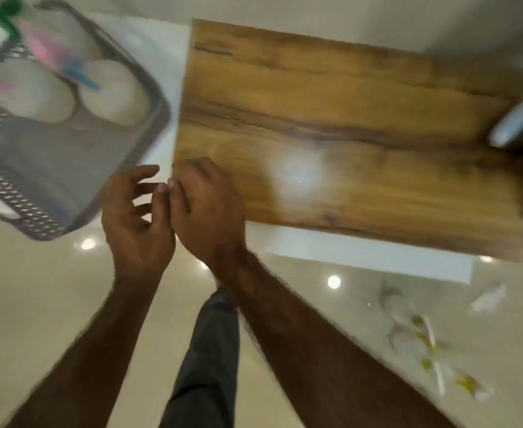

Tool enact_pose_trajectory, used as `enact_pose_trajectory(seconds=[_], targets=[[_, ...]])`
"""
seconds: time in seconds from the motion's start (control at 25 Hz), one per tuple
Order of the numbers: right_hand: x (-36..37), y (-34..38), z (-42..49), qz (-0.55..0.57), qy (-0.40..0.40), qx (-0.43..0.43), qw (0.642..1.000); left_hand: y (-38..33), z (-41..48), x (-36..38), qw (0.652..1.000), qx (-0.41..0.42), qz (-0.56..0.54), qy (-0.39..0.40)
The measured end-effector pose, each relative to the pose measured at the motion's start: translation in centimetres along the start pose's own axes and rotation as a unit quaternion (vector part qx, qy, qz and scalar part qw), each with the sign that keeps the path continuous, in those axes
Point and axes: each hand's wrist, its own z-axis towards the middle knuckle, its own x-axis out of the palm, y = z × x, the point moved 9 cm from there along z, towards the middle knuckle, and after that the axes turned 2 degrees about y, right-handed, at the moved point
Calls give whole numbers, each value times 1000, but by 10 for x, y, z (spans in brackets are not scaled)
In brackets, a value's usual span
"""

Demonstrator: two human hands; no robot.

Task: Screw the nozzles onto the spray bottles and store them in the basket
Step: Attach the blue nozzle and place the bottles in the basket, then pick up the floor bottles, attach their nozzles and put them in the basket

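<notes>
A grey mesh basket [149, 131] sits at the upper left and holds several whitish spray bottles. One bottle [115, 94] has a blue nozzle, another [34, 94] a pink nozzle, and a third [65, 29] lies farther back with a pink nozzle. A green nozzle [3, 13] shows at the top left corner. My left hand [135, 220] hovers by the basket's near right corner, fingers spread and empty. My right hand [206, 208] is beside it, touching its fingertips, with fingers curled loosely and nothing in it. The frame is blurred by motion.
A wooden table top [331, 118] fills the middle and right. A grey and black object [520, 125] lies at its right edge. On the glossy floor at the lower right lie clear wrappers and white tubes with yellow bits [430, 350]. A dark trouser leg [210, 350] shows below.
</notes>
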Motion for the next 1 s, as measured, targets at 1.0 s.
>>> enact_pose_trajectory(seconds=[1.0], targets=[[-247,-515,-535,22,-309,470,826,7,-502,487,778,255,161,550]])
